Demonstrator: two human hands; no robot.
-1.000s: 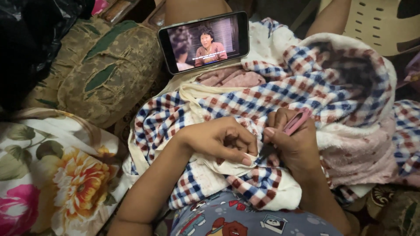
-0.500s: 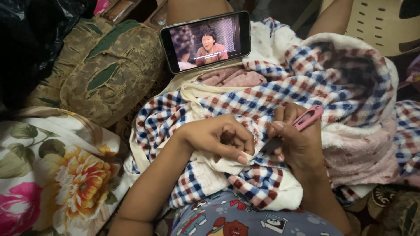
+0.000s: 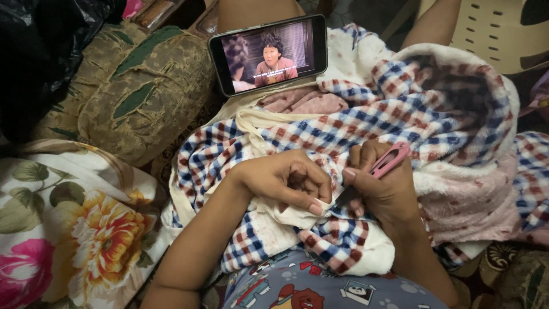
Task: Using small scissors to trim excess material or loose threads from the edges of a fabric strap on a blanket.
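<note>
Left hand (image 3: 286,180) fingers pinch the checked cloth's (image 3: 320,137) cream edge (image 3: 286,214); right hand (image 3: 383,191) grips pink snips (image 3: 386,163), phone (image 3: 269,54) well apart.

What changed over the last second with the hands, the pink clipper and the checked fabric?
The right hand tilted the pink thread clipper so its handle end swung up and to the right. The left hand kept pinching the checked fabric at the same spot. The phone and cushions did not move.

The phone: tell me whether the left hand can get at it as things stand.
Probably yes. The left hand rests on the checked fleece, holding no tool, and only low folds of cloth lie between it and the propped phone. It would have to let go of the seam.
</note>
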